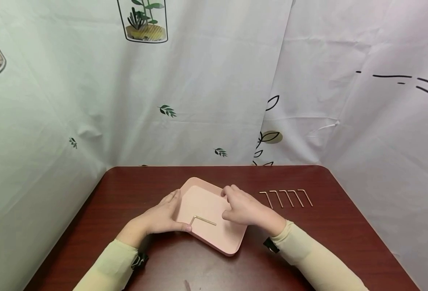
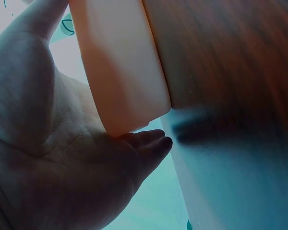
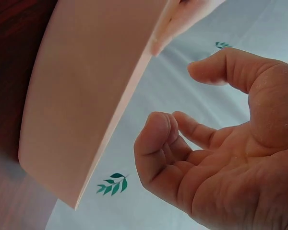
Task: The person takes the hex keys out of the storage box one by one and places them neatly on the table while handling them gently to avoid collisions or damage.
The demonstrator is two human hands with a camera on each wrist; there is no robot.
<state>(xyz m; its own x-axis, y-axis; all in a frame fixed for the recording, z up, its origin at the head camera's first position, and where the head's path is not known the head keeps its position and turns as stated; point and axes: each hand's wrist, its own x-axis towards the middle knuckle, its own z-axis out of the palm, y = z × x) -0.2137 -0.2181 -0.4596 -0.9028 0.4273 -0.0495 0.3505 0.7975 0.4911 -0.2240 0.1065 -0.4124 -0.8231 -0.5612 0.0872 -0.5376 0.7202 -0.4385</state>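
A pale pink square tray [image 1: 206, 202] sits on the dark red table, turned at an angle. My left hand [image 1: 163, 216] holds it round its left corner, the thumb at the near rim and the fingers along the far-left side; the left wrist view shows the palm close against the tray wall [image 2: 120, 62]. Inside the tray, near the left thumb, lies one gold L-shaped hex key [image 1: 204, 220]. Over the tray's right side is my right hand [image 1: 241, 206], fingers loosely bent and thumb apart. In the right wrist view nothing is between its fingers.
Several more hex keys [image 1: 287, 198] lie in a row on the table [image 1: 155, 178], right of the tray and beyond my right forearm. A white patterned cloth [image 1: 206, 81] hangs behind the table and along both sides.
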